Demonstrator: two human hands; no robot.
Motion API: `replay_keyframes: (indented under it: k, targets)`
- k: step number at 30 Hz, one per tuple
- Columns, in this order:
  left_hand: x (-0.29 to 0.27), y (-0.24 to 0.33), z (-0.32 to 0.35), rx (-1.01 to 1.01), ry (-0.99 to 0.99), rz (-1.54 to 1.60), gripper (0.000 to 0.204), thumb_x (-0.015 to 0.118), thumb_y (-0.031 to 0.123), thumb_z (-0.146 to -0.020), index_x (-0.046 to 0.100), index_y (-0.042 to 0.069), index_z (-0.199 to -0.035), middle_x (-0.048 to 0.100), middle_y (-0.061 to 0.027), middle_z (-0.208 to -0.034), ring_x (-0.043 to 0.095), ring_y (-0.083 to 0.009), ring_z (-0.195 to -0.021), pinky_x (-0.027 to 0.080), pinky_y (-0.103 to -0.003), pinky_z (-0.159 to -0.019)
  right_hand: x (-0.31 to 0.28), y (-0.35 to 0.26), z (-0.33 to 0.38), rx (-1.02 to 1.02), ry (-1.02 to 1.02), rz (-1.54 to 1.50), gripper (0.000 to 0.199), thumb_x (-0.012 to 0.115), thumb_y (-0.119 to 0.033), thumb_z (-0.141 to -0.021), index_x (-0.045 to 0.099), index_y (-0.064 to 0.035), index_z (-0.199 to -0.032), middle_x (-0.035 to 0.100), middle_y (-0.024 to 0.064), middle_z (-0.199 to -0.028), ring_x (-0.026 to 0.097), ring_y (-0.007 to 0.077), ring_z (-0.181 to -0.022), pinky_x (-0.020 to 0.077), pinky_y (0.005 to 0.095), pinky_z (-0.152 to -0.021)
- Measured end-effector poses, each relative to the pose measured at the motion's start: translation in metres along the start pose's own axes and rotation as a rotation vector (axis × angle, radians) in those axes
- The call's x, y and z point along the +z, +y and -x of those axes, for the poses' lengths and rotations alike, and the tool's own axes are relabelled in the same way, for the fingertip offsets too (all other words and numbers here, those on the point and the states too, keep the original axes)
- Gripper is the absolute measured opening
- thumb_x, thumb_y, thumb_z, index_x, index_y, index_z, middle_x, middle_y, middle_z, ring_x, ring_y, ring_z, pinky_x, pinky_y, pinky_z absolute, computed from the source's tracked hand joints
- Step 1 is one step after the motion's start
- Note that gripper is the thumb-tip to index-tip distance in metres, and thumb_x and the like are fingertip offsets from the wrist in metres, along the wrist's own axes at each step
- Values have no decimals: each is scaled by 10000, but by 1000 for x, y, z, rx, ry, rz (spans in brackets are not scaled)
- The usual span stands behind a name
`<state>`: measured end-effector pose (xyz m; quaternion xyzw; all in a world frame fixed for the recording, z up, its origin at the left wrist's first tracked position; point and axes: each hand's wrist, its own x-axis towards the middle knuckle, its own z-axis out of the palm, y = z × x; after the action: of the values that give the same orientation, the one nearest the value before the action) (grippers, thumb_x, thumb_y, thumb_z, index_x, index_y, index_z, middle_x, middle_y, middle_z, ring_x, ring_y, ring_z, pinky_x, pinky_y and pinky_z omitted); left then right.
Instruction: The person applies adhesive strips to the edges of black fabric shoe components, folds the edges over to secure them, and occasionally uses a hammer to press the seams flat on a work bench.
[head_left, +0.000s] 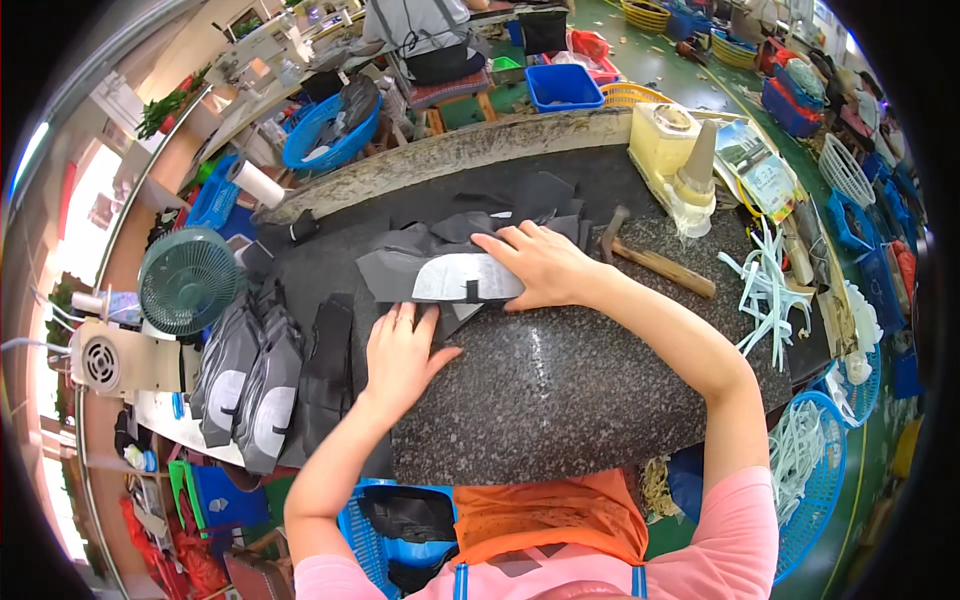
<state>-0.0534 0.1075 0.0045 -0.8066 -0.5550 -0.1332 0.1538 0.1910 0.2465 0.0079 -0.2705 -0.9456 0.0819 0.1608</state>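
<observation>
A dark grey flat cut piece (388,273) with a pale, curved panel (450,277) and a small black notch lies at the far middle of the stone slab. My right hand (548,265) rests over its right end, fingers spread along the far side and thumb at the near edge. Below its left part is my left hand (397,357), fingers apart, fingertips touching the near edge and thumb pointing right. Behind and partly under the piece lie several more dark grey pieces (540,195); their overlap hides where each one ends.
A hammer (660,268) lies right of my right hand. Beyond it stand a pale yellow container (655,145) and a cone-topped pot (697,185). Pale strips (768,295) hang at the right edge. Stacked dark pieces (268,400) and a green fan (188,280) are on the left.
</observation>
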Motion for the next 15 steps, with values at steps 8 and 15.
replay_keyframes:
  k: [8,15]
  targets:
    - [-21,54,25,181,411,-71,453,722,173,-766,655,234,-1210,546,-95,-1269,505,-319,-1228,407,-517,-1027,-24,-65,58,-243,201,89,930,826,-215,-628,409,-96,-1451,523,153,-1306,566,320,-1091,450,428,-942]
    - [-13,105,59,449,519,284,246,761,206,-807,707,230,-1046,640,-38,-1170,617,-272,-1129,480,-471,-1014,-5,-88,102,214,-80,-966,640,692,-384,-895,491,15,-1354,626,251,-1204,608,370,-1168,475,408,-973]
